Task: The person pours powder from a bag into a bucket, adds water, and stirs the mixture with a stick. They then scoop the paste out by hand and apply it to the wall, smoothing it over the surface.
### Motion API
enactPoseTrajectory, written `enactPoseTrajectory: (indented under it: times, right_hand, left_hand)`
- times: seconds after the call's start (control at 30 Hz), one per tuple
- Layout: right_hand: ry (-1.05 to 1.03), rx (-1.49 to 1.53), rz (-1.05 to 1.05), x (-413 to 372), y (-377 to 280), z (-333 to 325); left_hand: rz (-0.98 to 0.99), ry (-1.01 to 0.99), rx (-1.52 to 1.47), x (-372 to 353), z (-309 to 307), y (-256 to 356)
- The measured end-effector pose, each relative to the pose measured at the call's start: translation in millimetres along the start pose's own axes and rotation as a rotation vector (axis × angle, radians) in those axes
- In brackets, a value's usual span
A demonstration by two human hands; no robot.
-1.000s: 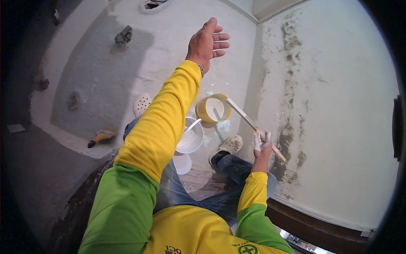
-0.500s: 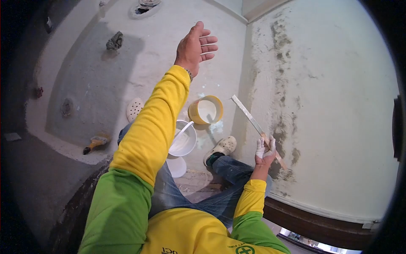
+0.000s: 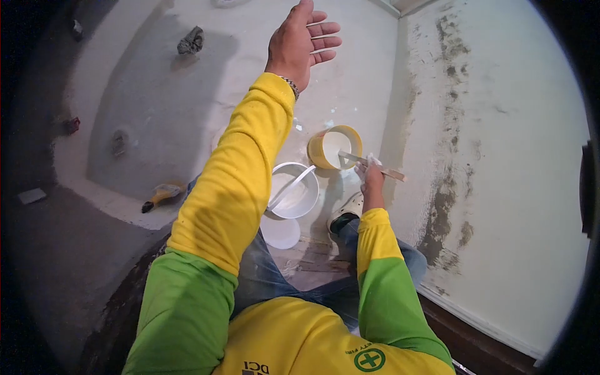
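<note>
My left hand point(image 3: 292, 51) is stretched forward over the floor, palm turned right, fingers spread and nothing in it. In my right hand point(image 3: 372, 178), whose fingers are smeared white, is a flat wooden stick point(image 3: 392, 173). The stick's far end reaches into a yellow bucket point(image 3: 318, 152) that contains white liquid. Just left of that bucket stands a white bucket point(image 3: 315, 199) with a white handle point(image 3: 292, 186) across its mouth and pale material inside. A round white lid point(image 3: 281, 232) lies in front of it.
A brush with a yellow handle point(image 3: 165, 192) lies on the floor at left. Farther back is a crumpled dark rag point(image 3: 191, 40). The wall point(image 3: 519, 169) at right carries dark stained patches. My shoe point(image 3: 350, 209) is close below the yellow bucket.
My right hand has moved forward and left, carrying the stick from beside the wall into the yellow bucket. The view has shifted; my left hand stays stretched out.
</note>
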State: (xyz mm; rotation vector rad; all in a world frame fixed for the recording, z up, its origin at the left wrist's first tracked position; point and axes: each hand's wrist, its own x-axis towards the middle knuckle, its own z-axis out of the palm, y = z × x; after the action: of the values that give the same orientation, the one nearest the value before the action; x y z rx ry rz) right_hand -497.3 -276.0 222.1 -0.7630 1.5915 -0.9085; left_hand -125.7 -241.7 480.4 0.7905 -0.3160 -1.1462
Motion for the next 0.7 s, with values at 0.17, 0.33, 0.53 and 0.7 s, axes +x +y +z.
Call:
enactPoseTrajectory:
  times: [0.17, 0.33, 0.53, 0.7]
  right_hand:
    - [-0.09, 0.222, 0.187, -4.2, 1.5, 7.6]
    - [-0.044, 0.162, -0.074, -40.7, -48.4, -10.6]
    - [0.128, 0.171, -0.094, -47.7, -49.5, -14.2]
    - [-0.067, 0.172, 0.05, -105.0, -40.9, -18.7]
  left_hand:
    - [-0.055, -0.018, -0.01, 9.0, -2.1, -2.6]
    - [-0.056, -0.272, 0.145, -20.8, 15.2, -9.2]
    - [-0.194, -0.936, 0.195, -116.6, 41.8, -0.1]
    - [0.082, -1.124, 0.355, -151.9, 46.3, 21.2]
